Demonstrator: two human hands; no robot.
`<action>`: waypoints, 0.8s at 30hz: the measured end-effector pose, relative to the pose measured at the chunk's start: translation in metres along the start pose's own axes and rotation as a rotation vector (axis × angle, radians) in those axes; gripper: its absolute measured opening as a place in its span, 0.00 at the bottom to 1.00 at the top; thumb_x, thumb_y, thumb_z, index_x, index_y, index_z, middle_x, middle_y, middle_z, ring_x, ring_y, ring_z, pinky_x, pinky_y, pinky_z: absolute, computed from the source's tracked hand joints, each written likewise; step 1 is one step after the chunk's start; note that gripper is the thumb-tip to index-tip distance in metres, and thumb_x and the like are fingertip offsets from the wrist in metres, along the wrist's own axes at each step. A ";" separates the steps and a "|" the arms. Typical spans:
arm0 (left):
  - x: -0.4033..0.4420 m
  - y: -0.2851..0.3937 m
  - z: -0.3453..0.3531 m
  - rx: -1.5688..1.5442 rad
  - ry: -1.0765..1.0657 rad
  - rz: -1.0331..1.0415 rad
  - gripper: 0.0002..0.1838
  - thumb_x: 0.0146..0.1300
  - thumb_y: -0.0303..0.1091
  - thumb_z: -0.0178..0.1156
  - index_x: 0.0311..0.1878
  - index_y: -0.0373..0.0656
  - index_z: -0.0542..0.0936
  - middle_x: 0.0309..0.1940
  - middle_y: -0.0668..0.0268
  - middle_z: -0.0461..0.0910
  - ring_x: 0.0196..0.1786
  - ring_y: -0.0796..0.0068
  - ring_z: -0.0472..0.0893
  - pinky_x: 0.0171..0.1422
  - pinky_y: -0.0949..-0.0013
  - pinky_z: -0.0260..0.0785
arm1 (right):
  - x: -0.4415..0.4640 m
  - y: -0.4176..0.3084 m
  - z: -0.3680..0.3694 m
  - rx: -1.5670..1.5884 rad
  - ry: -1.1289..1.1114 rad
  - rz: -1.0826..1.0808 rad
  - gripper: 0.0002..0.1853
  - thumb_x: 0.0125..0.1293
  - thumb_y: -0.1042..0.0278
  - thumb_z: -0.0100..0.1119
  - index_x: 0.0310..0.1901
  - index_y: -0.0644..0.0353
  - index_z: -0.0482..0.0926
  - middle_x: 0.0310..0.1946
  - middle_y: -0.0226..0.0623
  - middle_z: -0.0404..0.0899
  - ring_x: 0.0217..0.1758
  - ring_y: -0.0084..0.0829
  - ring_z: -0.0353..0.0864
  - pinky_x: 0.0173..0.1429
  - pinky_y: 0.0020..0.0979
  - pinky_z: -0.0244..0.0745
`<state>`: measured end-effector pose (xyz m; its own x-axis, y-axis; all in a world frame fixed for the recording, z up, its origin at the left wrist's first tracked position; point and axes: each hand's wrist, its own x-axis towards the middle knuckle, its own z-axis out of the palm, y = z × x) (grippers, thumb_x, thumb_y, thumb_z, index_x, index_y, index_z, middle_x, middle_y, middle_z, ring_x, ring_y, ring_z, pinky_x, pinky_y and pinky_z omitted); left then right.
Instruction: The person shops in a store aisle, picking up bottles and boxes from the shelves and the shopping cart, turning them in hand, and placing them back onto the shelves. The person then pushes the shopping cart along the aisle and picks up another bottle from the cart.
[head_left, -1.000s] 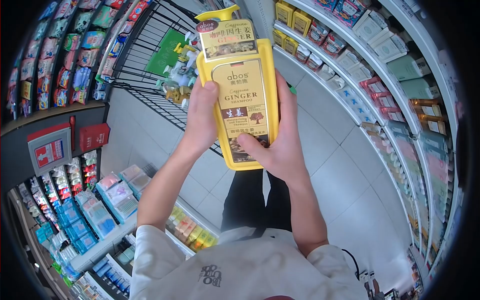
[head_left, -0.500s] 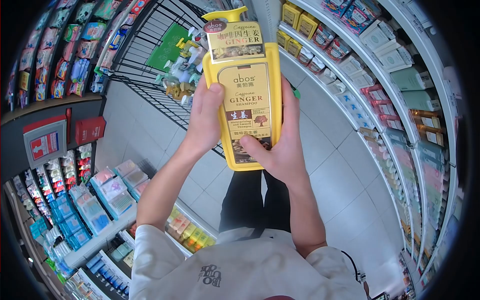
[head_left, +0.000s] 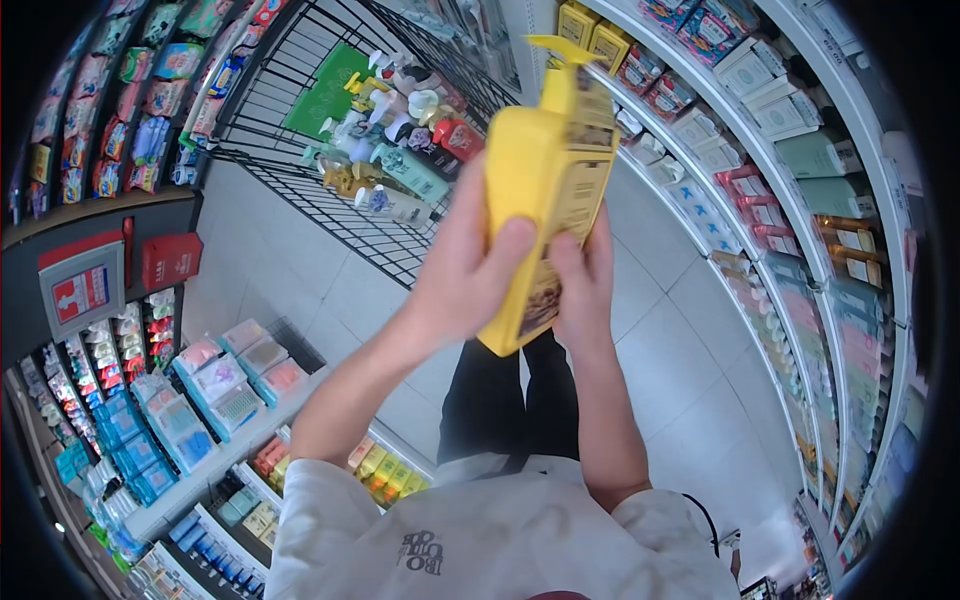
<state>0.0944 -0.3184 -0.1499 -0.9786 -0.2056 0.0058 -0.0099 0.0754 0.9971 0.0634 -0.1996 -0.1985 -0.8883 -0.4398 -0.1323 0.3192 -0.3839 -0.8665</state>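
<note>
Between my two hands is a large yellow shampoo bottle with a pump top. It is turned so that its plain yellow side faces me and its label points to the right. My left hand grips the left side, thumb pressed on the yellow plastic. On the label side, my right hand holds the lower part with its thumb across the front; its other fingers are mostly behind the bottle. Beyond my left hand stands a black wire shopping cart with several pump bottles lying in it.
Curved shelves full of boxes and bottles run along the right. Packaged goods hang on a rack at the far left, above a red box. Low shelving with packs stands at the lower left. Grey floor tiles lie below.
The shampoo bottle has turned from label facing me to its side, and its top has shifted right. My left hand has moved right with it. More of the cart's contents shows.
</note>
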 end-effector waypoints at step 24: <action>-0.062 0.012 0.064 0.025 -0.283 0.026 0.45 0.61 0.32 0.50 0.72 0.30 0.33 0.74 0.49 0.38 0.76 0.61 0.45 0.75 0.62 0.41 | -0.029 -0.022 -0.050 0.484 0.283 0.278 0.33 0.73 0.38 0.27 0.56 0.61 0.71 0.45 0.38 0.78 0.45 0.28 0.80 0.48 0.31 0.79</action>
<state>0.1415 -0.2419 -0.1431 -0.9970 0.0768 0.0070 0.0148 0.1014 0.9947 0.0655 -0.1383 -0.1996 -0.7823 -0.3697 -0.5012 0.6057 -0.6392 -0.4738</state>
